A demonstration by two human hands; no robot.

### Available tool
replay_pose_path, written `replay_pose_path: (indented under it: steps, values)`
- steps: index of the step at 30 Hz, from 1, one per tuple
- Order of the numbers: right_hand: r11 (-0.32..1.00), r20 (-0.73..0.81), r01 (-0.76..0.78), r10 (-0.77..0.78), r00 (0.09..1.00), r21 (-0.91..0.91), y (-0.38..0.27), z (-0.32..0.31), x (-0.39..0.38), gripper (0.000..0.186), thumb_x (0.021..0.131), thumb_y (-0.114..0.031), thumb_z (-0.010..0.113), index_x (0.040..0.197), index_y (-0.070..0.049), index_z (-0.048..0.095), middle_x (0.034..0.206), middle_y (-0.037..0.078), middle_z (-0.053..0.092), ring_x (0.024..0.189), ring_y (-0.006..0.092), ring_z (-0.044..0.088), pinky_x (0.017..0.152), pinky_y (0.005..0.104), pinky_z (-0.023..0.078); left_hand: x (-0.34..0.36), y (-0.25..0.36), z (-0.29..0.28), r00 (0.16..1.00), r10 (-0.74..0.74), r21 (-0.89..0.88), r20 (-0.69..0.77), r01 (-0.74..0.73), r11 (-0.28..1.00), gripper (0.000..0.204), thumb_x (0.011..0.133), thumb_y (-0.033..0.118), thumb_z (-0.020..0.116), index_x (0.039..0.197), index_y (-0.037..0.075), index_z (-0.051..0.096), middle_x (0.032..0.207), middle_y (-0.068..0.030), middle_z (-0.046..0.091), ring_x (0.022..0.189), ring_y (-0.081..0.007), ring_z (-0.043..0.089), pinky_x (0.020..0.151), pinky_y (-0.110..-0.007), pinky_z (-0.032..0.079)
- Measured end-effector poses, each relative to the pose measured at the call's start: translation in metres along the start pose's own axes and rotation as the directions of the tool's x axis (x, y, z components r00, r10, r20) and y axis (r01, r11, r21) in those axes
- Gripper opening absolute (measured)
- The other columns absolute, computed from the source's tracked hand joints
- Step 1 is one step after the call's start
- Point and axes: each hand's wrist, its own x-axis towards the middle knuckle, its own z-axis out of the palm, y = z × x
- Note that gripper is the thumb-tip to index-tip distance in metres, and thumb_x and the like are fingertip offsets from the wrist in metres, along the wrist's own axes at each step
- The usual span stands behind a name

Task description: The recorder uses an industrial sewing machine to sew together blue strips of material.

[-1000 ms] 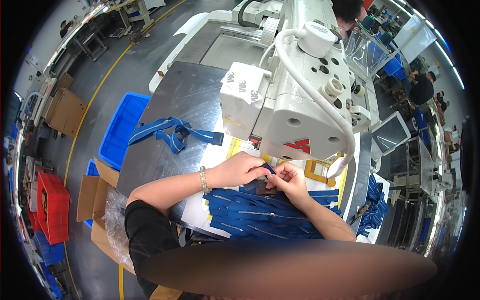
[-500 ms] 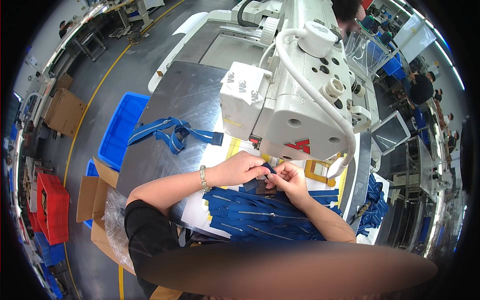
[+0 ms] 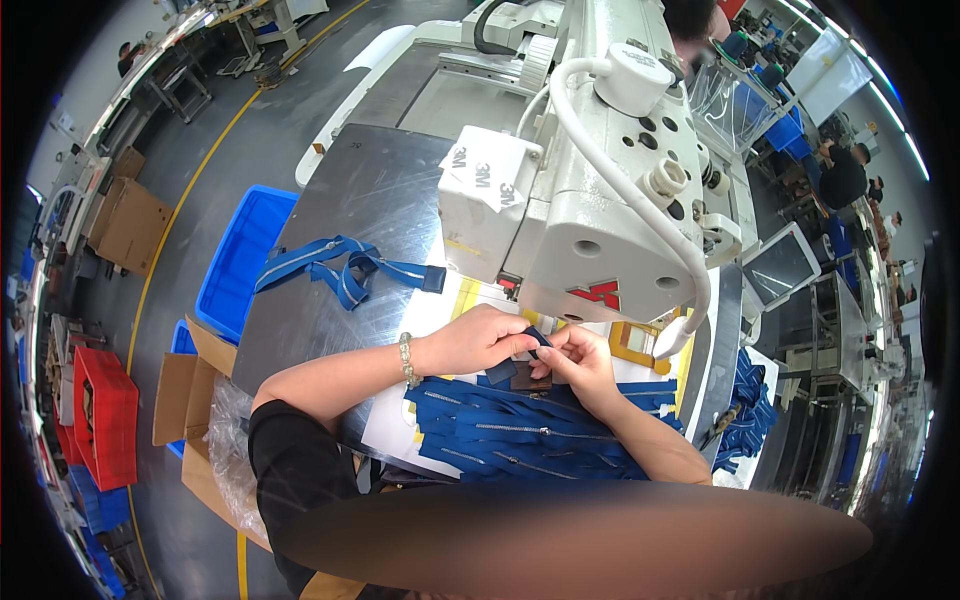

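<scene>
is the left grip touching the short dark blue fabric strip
Touching. The head view shows the left grip pinching the short dark blue fabric strip, thumb against the cloth with no visible gap.

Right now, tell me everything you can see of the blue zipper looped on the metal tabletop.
The blue zipper looks like woven tape with a pale line of teeth. It lies twisted into a loop on the metal tabletop, left end near the tabletop's edge. A darker patch caps its right end. Neither left hand nor right hand touches it.
</scene>
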Motion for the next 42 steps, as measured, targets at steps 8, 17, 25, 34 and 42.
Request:
replay_pose_path:
  steps: [8, 17, 25, 34, 42]
  values:
    - [0.997, -0.014, 0.042, -0.043, 0.999, -0.065, -0.003, 0.003, -0.002, 0.008, 0.091, -0.006, 0.063, 0.093, 0.001, 0.058, 0.088, 0.009, 0.067, 0.076, 0.0138, 0.067, 0.071, 0.0261, 0.056, 0.000, -0.003, 0.002, 1.000, 0.025, -0.021, -0.015, -0.025, 0.999, 0.030, 0.094, 0.024, 0.057, 0.075, 0.001, 0.056, 0.065, -0.0144, 0.055, 0.057, -0.0271, 0.051, 0.056, -0.034, 0.041]
    - [0.998, -0.006, 0.049, -0.049, 0.999, -0.040, -0.001, 0.002, -0.004, 0.007, 0.091, -0.005, 0.063, 0.092, 0.001, 0.059, 0.087, 0.009, 0.068, 0.077, 0.0142, 0.067, 0.072, 0.0262, 0.056, -0.003, 0.003, 0.004, 0.999, -0.024, -0.076, -0.028, 0.022, 0.997, 0.027, 0.093, 0.023, 0.057, 0.077, 0.001, 0.058, 0.066, -0.0149, 0.055, 0.058, -0.0292, 0.052, 0.056, -0.035, 0.041]
    - [0.809, 0.113, 0.071, -0.006, 0.994, -0.584, -0.036, 0.005, -0.012, 0.016, 0.085, -0.013, 0.070, 0.082, 0.000, 0.060, 0.073, 0.005, 0.064, 0.067, 0.0093, 0.060, 0.061, 0.0244, 0.049, -0.004, 0.010, 0.001, 0.980, 0.126, 0.125, 0.152, -0.146, 0.981, 0.027, 0.092, 0.025, 0.057, 0.075, 0.005, 0.052, 0.066, -0.0150, 0.054, 0.065, -0.0351, 0.056, 0.059, -0.041, 0.043]
    - [0.632, 0.207, 0.210, -0.080, 0.975, -0.746, -0.043, 0.014, -0.016, 0.020, 0.085, -0.014, 0.069, 0.077, -0.002, 0.055, 0.065, 0.004, 0.057, 0.057, 0.0112, 0.052, 0.053, 0.0279, 0.042, -0.004, 0.021, -0.005, 0.964, 0.068, 0.165, 0.257, -0.113, 0.980, 0.031, 0.093, 0.028, 0.056, 0.075, 0.003, 0.053, 0.069, -0.0152, 0.056, 0.066, -0.0351, 0.055, 0.059, -0.040, 0.043]
    - [0.976, 0.088, -0.081, 0.101, 0.991, -0.201, -0.019, 0.001, -0.007, 0.022, 0.089, -0.015, 0.068, 0.077, -0.006, 0.051, 0.065, 0.001, 0.060, 0.054, 0.0035, 0.052, 0.047, 0.0190, 0.038, 0.000, 0.011, -0.004, 0.986, -0.032, -0.081, 0.162, 0.046, 0.996, 0.034, 0.097, 0.030, 0.051, 0.080, 0.002, 0.055, 0.067, -0.0173, 0.054, 0.061, -0.0318, 0.053, 0.059, -0.038, 0.042]
